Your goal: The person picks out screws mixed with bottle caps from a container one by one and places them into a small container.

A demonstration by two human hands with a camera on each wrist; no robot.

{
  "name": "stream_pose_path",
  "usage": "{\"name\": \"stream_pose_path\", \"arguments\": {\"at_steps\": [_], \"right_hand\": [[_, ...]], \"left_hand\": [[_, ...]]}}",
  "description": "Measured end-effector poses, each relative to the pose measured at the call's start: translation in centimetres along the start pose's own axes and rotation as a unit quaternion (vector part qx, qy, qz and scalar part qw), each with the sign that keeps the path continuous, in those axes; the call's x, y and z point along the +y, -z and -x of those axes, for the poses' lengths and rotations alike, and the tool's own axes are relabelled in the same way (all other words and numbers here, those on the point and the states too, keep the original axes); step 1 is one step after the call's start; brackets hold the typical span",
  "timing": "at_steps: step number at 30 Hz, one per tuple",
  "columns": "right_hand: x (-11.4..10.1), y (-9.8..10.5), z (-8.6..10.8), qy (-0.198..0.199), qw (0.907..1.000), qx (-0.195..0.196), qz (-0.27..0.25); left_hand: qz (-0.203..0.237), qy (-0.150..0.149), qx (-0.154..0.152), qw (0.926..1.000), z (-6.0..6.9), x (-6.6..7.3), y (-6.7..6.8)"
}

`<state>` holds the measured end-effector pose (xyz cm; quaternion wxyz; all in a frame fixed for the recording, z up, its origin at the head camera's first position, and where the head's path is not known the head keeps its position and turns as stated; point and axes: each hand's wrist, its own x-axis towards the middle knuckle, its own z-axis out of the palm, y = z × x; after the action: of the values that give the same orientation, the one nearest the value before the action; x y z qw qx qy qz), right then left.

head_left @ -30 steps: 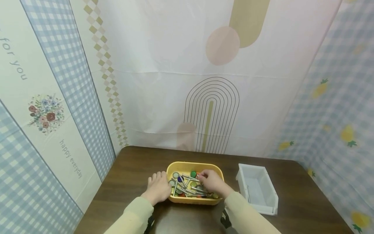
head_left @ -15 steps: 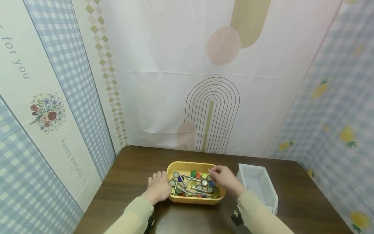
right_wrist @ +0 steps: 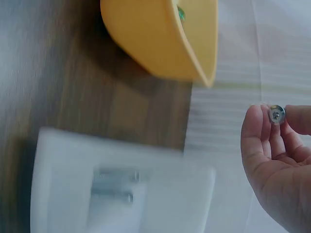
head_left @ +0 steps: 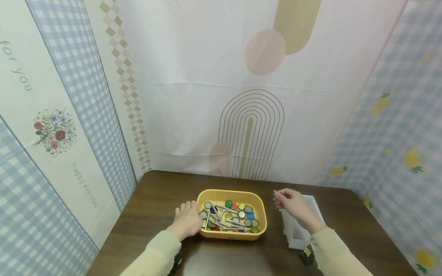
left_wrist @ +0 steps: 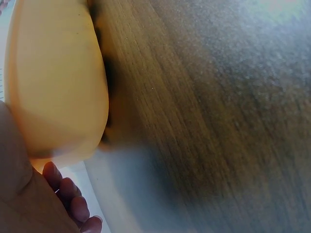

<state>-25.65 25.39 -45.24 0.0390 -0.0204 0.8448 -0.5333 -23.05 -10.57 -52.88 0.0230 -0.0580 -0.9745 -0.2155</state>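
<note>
A yellow bin [head_left: 261, 214] holds bottle caps and several silver screws [head_left: 216, 221]. My left hand [head_left: 187, 221] rests against the bin's left end, its fingers relaxed; in the left wrist view that hand [left_wrist: 34, 199] touches the bin's wall [left_wrist: 58, 87]. Above the far end of a white tray [head_left: 288, 230], my right hand [head_left: 294, 203] pinches a small metal piece. In the right wrist view its round end [right_wrist: 277, 114] shows between thumb and fingers. Two blurred screws [right_wrist: 114, 184] lie inside the tray in that view.
The brown wooden table [head_left: 165, 188] carries both containers, with the white tray to the right of the yellow bin. Patterned cloths [head_left: 193, 115] hang behind the table and at both sides.
My right hand has moved right, out of the yellow bin and over to the white tray, with the metal piece pinched. The left hand has stayed at the bin's end.
</note>
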Motion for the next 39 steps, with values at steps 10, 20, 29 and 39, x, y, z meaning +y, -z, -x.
{"name": "stream_pose_path", "arguments": {"at_steps": [10, 20, 29, 39], "right_hand": [[2.3, 4.2, 1.0, -0.052, 0.9968, 0.023, 0.057], [5.0, 3.9, 1.5, -0.09, 0.9852, 0.033, 0.142], [7.3, 3.3, 1.3, -0.09, 0.9688, 0.012, 0.231], [7.6, 2.6, 1.4, -0.092, 0.9662, -0.007, 0.241]], "left_hand": [[0.002, 0.0, 0.004, 1.0, -0.4, -0.4, -0.5], [0.001, 0.0, -0.003, 1.0, 0.0, 0.1, 0.2], [0.002, 0.004, -0.013, 0.9999, 0.3, 0.4, 0.8], [-0.003, 0.005, -0.008, 1.0, 0.0, 0.1, 0.4]]}}
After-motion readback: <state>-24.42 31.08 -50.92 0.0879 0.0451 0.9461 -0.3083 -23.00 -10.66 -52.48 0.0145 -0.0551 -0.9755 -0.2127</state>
